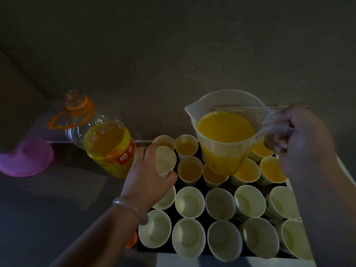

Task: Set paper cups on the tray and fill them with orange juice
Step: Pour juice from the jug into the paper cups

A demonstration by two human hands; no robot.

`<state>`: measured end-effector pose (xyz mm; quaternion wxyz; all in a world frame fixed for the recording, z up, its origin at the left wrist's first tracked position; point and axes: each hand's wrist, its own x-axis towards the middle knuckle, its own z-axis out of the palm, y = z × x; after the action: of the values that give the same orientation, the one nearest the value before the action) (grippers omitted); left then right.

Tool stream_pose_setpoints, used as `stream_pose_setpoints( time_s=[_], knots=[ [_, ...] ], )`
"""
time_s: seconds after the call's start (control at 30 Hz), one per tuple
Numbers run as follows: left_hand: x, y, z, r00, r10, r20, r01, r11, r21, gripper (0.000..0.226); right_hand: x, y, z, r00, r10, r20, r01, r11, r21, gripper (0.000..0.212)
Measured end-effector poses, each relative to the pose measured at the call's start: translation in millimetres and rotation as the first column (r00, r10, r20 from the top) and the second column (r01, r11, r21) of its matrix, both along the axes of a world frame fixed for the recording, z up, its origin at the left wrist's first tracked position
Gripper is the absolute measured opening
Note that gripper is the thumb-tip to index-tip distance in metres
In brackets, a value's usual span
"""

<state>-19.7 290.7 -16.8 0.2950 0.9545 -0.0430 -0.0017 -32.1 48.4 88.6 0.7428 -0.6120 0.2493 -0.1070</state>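
Head view: dim grey counter (57,199), seen from above both of my hands.
Beside my left hand: an open juice bottle (104,139) stands just past my knuckles on the outer side, touching or nearly touching them. It is partly full and has an orange carry ring at its neck.
Further out on that side: a purple dish (25,157), well apart from my grip.
By my left wrist: a pale bracelet (131,207), and an orange cap (133,239) at the tray's near corner.
In the way: the clear jug (225,132) hangs over the filled cups (186,146) and hides parts of several.
Left hand (148,170): my fingers and thumb curl round one empty paper cup (165,160), which is tilted with its mouth up and towards me. I cannot tell whether its base touches the tray.
Right hand (304,143): my fingers are hooked through the jug's handle and hold the jug up. It is about half full of juice, and its spout points away from my palm, towards my left hand.
Filled cups: between my two hands, under and beside the jug.
Empty cups (189,202): two rows, nearer to me than either grip.
Tray (150,250): dark, beneath all the cups.
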Motion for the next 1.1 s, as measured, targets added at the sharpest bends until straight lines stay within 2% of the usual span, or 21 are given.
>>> stream_pose_setpoints(
  time_s=[0.13, 0.43, 0.57, 0.67, 0.77, 0.97, 1.1],
  knots=[
    [-1, -2, 12, 0.992, -0.016, 0.127, 0.032, 0.992, -0.126, 0.072, 3, -9, -2, 0.998, 0.025, -0.056, -0.03, 0.996, -0.087, 0.054],
    [4, -4, 25, 0.979, -0.077, 0.186, 0.104, 0.985, -0.139, 0.08, 8, -10, 11, 0.982, 0.172, -0.076, -0.188, 0.936, -0.297, 0.022],
    [4, -8, 31, 0.98, -0.091, 0.178, 0.115, 0.985, -0.126, 0.086, 7, -5, 21, 0.974, 0.213, -0.077, -0.226, 0.888, -0.401, 0.034],
    [6, -8, 31, 0.978, -0.114, 0.174, 0.137, 0.982, -0.128, 0.078, 9, -3, 26, 0.971, 0.228, -0.066, -0.232, 0.852, -0.469, 0.025],
    [8, -9, 30, 0.978, -0.126, 0.164, 0.149, 0.979, -0.137, 0.07, 12, -2, 28, 0.963, 0.256, -0.082, -0.263, 0.844, -0.468, 0.026],
    [7, -12, 33, 0.983, -0.133, 0.123, 0.155, 0.97, -0.187, 0.069, 15, 4, 33, 0.96, 0.253, -0.119, -0.278, 0.825, -0.493, 0.016],
    [6, -14, 34, 0.985, -0.151, 0.086, 0.167, 0.96, -0.225, 0.068, 16, 5, 35, 0.95, 0.272, -0.156, -0.312, 0.77, -0.556, 0.022]
  ],
)
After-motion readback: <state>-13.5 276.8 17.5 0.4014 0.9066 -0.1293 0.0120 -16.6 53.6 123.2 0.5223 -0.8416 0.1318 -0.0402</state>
